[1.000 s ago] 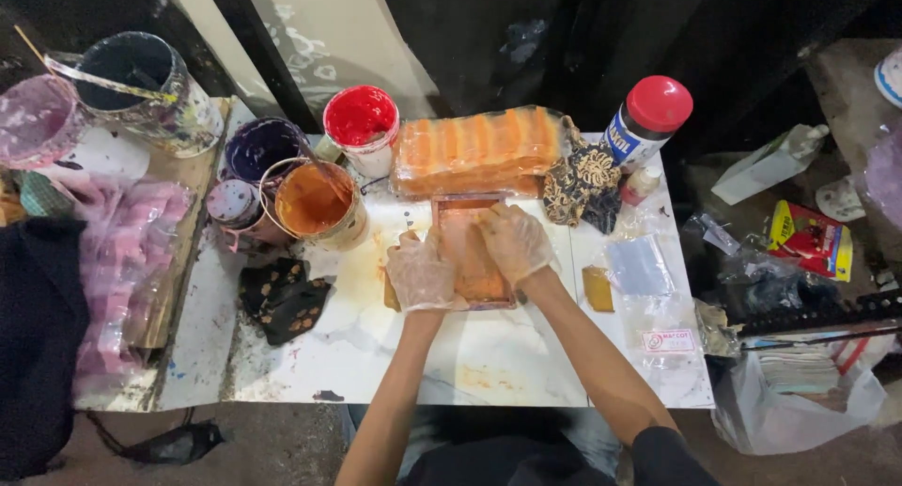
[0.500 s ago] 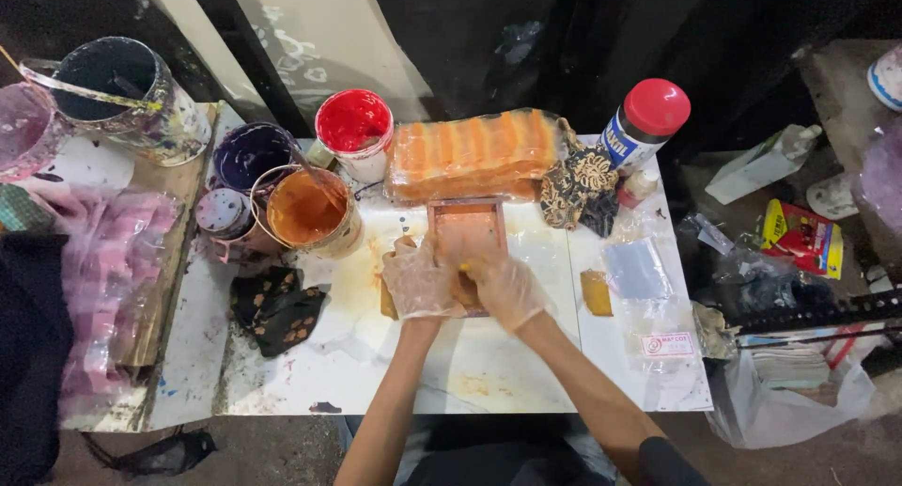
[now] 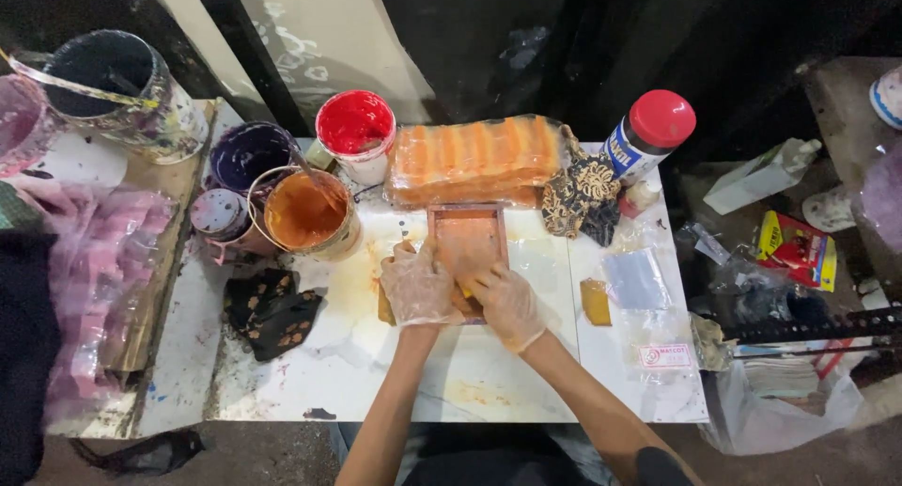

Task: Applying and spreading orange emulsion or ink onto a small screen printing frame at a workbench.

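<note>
Your gloved left hand (image 3: 418, 287) and right hand (image 3: 507, 303) both grip the small orange-stained wooden frame (image 3: 468, 242) mid-frame, at its lower edge.

1. Single head-worn view, looking steeply down from above the white table (image 3: 489, 392)
2. Faces forward over the far edge to a dark wall
3. Moderately near: both forearms enter from the bottom edge, with the whole tabletop in frame
4. Left margin takes in paint pots (image 3: 310, 209); right margin shows floor clutter
</note>
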